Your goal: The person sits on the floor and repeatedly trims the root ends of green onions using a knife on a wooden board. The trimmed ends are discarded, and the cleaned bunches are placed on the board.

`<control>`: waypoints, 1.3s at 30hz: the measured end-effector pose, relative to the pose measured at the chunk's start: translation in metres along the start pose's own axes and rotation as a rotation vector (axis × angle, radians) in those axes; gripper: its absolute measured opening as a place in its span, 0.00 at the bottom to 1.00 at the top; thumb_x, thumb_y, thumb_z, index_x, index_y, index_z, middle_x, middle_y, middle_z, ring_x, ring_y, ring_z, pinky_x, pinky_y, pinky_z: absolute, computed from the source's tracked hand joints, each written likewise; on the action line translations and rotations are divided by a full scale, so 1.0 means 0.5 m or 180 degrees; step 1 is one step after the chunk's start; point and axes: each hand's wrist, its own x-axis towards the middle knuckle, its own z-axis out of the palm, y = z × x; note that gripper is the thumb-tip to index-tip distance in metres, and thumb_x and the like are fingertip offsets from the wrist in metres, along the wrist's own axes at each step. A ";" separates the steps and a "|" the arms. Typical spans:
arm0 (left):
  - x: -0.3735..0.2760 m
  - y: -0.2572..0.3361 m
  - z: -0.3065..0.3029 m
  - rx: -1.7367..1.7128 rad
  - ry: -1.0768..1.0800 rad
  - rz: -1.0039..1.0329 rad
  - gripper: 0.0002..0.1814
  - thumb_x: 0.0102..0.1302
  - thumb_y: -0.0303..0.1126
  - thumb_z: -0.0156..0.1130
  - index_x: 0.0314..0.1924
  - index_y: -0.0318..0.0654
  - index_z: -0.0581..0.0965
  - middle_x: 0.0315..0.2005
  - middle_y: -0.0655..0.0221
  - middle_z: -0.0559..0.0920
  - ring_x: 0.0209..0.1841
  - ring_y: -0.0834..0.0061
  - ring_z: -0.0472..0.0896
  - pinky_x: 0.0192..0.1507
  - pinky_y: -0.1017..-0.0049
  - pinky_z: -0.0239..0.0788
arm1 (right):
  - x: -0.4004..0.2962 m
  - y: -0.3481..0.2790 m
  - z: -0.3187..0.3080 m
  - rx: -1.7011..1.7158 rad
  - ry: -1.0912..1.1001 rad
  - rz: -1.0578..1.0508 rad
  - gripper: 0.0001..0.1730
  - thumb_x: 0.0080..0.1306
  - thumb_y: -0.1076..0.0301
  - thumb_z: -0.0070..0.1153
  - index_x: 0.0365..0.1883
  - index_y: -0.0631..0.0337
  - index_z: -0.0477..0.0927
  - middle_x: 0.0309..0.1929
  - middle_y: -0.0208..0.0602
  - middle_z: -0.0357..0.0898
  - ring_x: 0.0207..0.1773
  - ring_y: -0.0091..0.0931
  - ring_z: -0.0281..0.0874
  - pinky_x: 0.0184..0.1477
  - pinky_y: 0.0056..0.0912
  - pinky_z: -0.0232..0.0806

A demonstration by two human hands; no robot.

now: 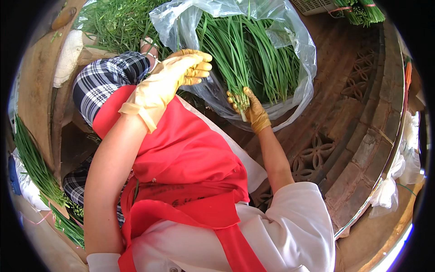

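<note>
My left hand [180, 69], in a yellowish rubber glove, is held above my lap beside a clear plastic bag [307, 64]. Its fingers are stretched out and nothing shows in them. My right hand [256, 114], in a darker yellow glove, grips the pale stem ends of a bunch of long green leaves, like garlic chives [234, 61]. The leaves of this bunch point away from me over the bag's mouth. More such greens [275, 73] lie inside the bag, next to the held bunch. A red apron [183, 136] covers my lap.
Loose greens [119, 23] are heaped at the upper left. Tied bundles [368, 12] lie by a plastic basket [312, 6] at the upper right; another bundle [37, 163] is at the left. A brick edge [367, 146] and white plastic bags [387, 193] are at the right.
</note>
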 end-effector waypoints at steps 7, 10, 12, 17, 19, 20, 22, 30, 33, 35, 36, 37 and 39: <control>-0.004 -0.023 0.014 0.0269 0.0067 -0.0710 0.29 0.68 0.49 0.61 0.62 0.38 0.74 0.53 0.63 0.79 0.50 0.71 0.80 0.50 0.67 0.75 | -0.028 0.010 0.117 0.0977 -0.0805 -0.0031 0.34 0.68 0.45 0.59 0.60 0.64 0.70 0.43 0.41 0.80 0.41 0.32 0.80 0.46 0.36 0.78; 0.008 -0.024 0.032 0.0272 -0.0108 -0.0972 0.32 0.66 0.53 0.64 0.62 0.40 0.74 0.58 0.61 0.76 0.51 0.70 0.79 0.51 0.66 0.74 | -0.036 0.021 0.210 -0.0743 0.0140 -0.0434 0.25 0.68 0.53 0.62 0.53 0.61 0.74 0.38 0.34 0.82 0.36 0.27 0.81 0.42 0.32 0.76; 0.020 -0.027 0.030 0.0037 -0.0330 -0.1089 0.30 0.67 0.46 0.65 0.64 0.39 0.73 0.54 0.64 0.79 0.52 0.70 0.79 0.53 0.69 0.72 | -0.035 0.054 0.266 -0.1681 0.0629 -0.0761 0.29 0.63 0.56 0.68 0.56 0.60 0.72 0.39 0.32 0.83 0.37 0.24 0.81 0.39 0.26 0.73; 0.001 -0.013 0.017 0.0339 -0.0406 -0.0286 0.21 0.67 0.39 0.65 0.56 0.35 0.80 0.53 0.67 0.82 0.54 0.76 0.79 0.55 0.76 0.71 | -0.058 0.043 0.427 -0.5156 0.0979 -0.0663 0.54 0.60 0.41 0.65 0.68 0.72 0.53 0.41 0.56 0.81 0.44 0.44 0.83 0.42 0.41 0.73; 0.014 -0.014 0.005 0.0027 -0.0138 -0.0616 0.19 0.67 0.39 0.64 0.53 0.36 0.81 0.43 0.66 0.86 0.43 0.76 0.84 0.48 0.75 0.76 | -0.064 0.016 0.420 -0.5098 0.0494 -0.0910 0.53 0.61 0.41 0.65 0.69 0.72 0.57 0.40 0.55 0.82 0.45 0.40 0.84 0.43 0.40 0.73; 0.021 -0.014 -0.005 -0.0062 0.0027 -0.0740 0.19 0.66 0.41 0.65 0.51 0.37 0.81 0.40 0.67 0.86 0.39 0.76 0.84 0.42 0.75 0.77 | -0.079 -0.008 0.414 -0.4407 0.0263 -0.0982 0.47 0.62 0.42 0.64 0.66 0.70 0.63 0.41 0.50 0.83 0.45 0.36 0.83 0.44 0.37 0.72; 0.009 0.019 0.002 -0.0241 0.0128 -0.0926 0.19 0.63 0.45 0.68 0.47 0.39 0.81 0.34 0.67 0.85 0.29 0.74 0.84 0.28 0.74 0.77 | -0.105 -0.042 0.385 -0.3195 0.0450 -0.1249 0.35 0.66 0.46 0.62 0.60 0.65 0.73 0.43 0.41 0.83 0.44 0.28 0.81 0.46 0.30 0.71; 0.036 0.026 -0.007 -0.1122 -0.0566 -0.0754 0.31 0.65 0.49 0.64 0.61 0.37 0.74 0.50 0.57 0.83 0.51 0.62 0.83 0.56 0.62 0.76 | -0.085 -0.015 0.276 -0.0965 -0.0075 -0.0436 0.49 0.68 0.29 0.45 0.71 0.63 0.62 0.63 0.48 0.72 0.64 0.35 0.71 0.62 0.45 0.66; 0.026 0.022 0.005 -0.0636 0.0067 -0.0840 0.29 0.61 0.47 0.69 0.58 0.40 0.77 0.47 0.61 0.84 0.46 0.67 0.85 0.43 0.64 0.80 | -0.109 0.004 0.332 -0.0640 -0.0770 -0.0105 0.51 0.68 0.27 0.44 0.73 0.63 0.57 0.63 0.49 0.71 0.64 0.35 0.71 0.62 0.44 0.66; 0.013 0.045 0.019 -0.0342 0.0120 -0.1125 0.23 0.62 0.46 0.69 0.53 0.44 0.79 0.39 0.68 0.86 0.33 0.74 0.85 0.27 0.73 0.78 | -0.113 0.008 0.372 -0.0841 -0.0413 -0.0172 0.36 0.69 0.38 0.54 0.62 0.59 0.71 0.47 0.38 0.83 0.45 0.23 0.80 0.48 0.29 0.72; 0.016 0.041 0.018 -0.0414 0.0050 -0.1067 0.22 0.62 0.46 0.69 0.53 0.44 0.79 0.38 0.68 0.86 0.34 0.74 0.85 0.28 0.72 0.79 | -0.094 0.013 0.372 -0.1021 -0.0159 -0.0091 0.30 0.69 0.43 0.57 0.58 0.58 0.73 0.44 0.36 0.84 0.38 0.20 0.78 0.42 0.23 0.69; 0.019 0.034 0.016 -0.0484 -0.0022 -0.1010 0.22 0.63 0.46 0.68 0.53 0.43 0.79 0.38 0.68 0.86 0.35 0.74 0.85 0.30 0.72 0.79 | -0.078 0.016 0.368 -0.1197 0.0096 -0.0011 0.24 0.69 0.49 0.59 0.54 0.57 0.76 0.40 0.34 0.85 0.32 0.17 0.77 0.35 0.18 0.67; 0.032 0.018 -0.001 -0.0518 -0.0112 -0.1138 0.23 0.63 0.45 0.68 0.53 0.41 0.79 0.38 0.66 0.86 0.35 0.72 0.86 0.31 0.72 0.80 | -0.079 0.017 0.364 -0.1293 0.0114 -0.0021 0.17 0.69 0.58 0.59 0.50 0.58 0.78 0.35 0.31 0.83 0.27 0.15 0.72 0.28 0.15 0.60</control>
